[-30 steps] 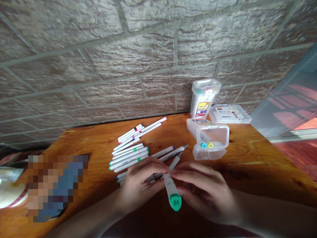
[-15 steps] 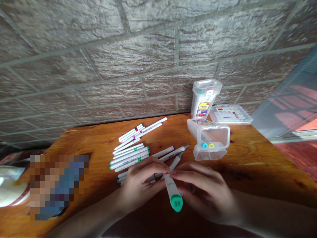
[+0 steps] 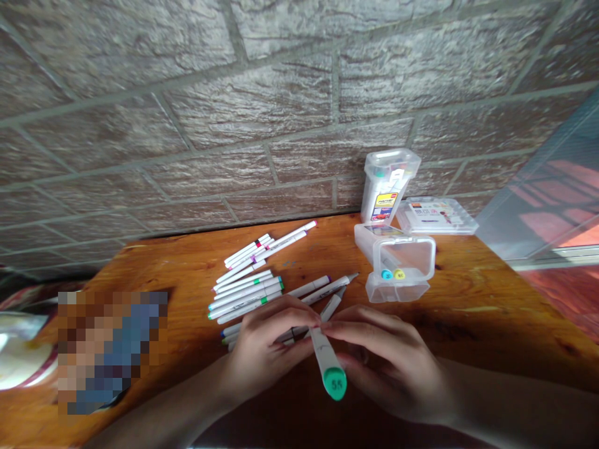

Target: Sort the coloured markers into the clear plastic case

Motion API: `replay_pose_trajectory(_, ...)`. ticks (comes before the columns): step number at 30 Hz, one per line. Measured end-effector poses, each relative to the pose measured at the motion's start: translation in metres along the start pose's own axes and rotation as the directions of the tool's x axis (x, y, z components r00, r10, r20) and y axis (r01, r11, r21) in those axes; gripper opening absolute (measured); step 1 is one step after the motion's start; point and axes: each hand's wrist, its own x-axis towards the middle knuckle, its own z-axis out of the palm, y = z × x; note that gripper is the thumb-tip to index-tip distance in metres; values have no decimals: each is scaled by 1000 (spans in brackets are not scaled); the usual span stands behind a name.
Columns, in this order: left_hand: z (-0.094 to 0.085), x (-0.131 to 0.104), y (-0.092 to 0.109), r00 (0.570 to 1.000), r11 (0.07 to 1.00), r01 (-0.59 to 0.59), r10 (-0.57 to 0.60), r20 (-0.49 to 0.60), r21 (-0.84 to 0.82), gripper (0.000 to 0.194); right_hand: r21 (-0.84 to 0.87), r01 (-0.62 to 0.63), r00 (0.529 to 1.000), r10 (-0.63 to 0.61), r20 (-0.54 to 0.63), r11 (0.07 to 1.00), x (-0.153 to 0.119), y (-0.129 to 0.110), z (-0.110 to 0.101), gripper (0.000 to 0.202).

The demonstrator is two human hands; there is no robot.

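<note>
A white marker (image 3: 326,350) with a green end marked 55 points towards me, held between both hands above the front of the table. My left hand (image 3: 274,333) pinches its far end from the left. From the right, the fingertips of my right hand (image 3: 388,355) press on the same end; the grip underneath is partly hidden. Just beyond my hands lie several white markers (image 3: 246,299) with coloured ends. Two grey-tipped markers (image 3: 330,290) lie near my fingertips, and my left hand partly covers other markers there.
An open clear case (image 3: 402,259) lies on its side with a blue-ended and a yellow-ended marker inside. Behind it stand a closed marker case (image 3: 386,187) and a flat clear box (image 3: 437,215), by the stone wall (image 3: 281,125). A blurred-out object (image 3: 115,355) lies left.
</note>
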Motion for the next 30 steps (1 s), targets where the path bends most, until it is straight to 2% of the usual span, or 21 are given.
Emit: replay_pose_trajectory(30, 1, 0, -1, 1000, 1000, -15, 15, 0, 6, 21, 3, -5, 1000, 5, 18, 1000, -1, 0, -1, 35)
